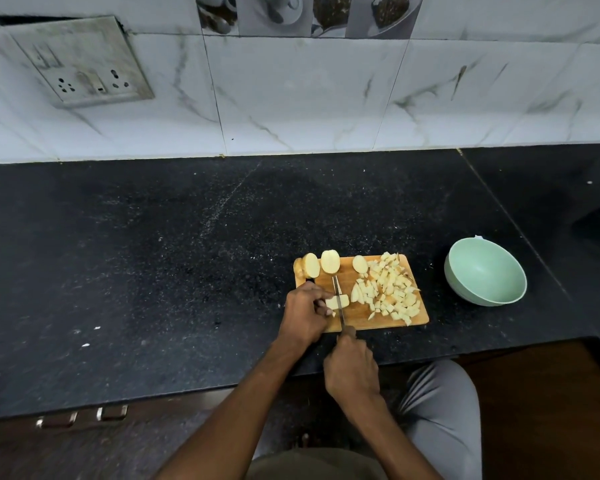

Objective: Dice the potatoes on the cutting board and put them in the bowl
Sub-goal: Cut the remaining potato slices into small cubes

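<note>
Black granite counter [153, 271] lies bare around our cutting board [361, 318] at its front edge; left hand [303, 315] pinches a potato slab [336, 302], right hand [352, 370] grips the knife [340, 303], diced potato [392, 289] piled toward the empty green bowl [485, 271].

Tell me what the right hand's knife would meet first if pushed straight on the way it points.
The right hand points the knife away, toward the wall. Beyond the tip lies bare cutting board, then probably the potato half at the far edge, though depth is unclear.

A black speckled table [153, 271] runs below a white marble-tiled wall [309, 98] with a grimy socket plate [80, 64]; drawer handles [84, 415] sit underneath.
</note>
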